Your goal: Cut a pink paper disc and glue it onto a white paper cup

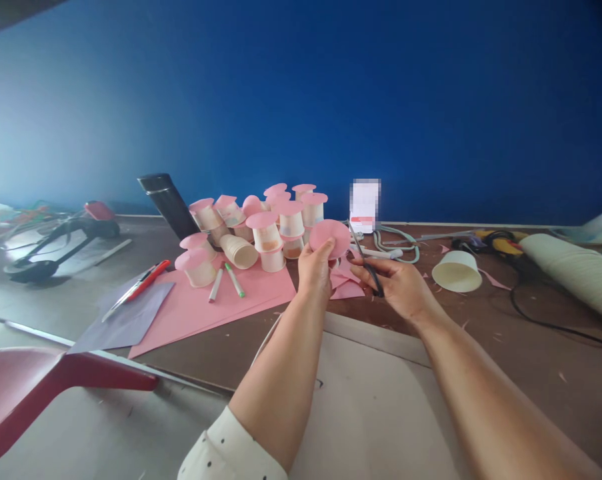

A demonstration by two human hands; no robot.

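Observation:
Between thumb and fingers, my left hand holds up a round piece of pink paper. My right hand has its fingers in the dark handles of a pair of scissors, whose blades point up beside the disc's right edge. Whether the blades touch the paper I cannot tell. Behind and left of my left hand stand several paper cups, many topped with pink paper discs. Pink paper scraps lie just below the hands.
Pink sheets carry two markers and a tipped stack of cups. A red cutter rests on grey paper. A black bottle leans at the back; a phone, a loose cup and cables stand or lie rightward.

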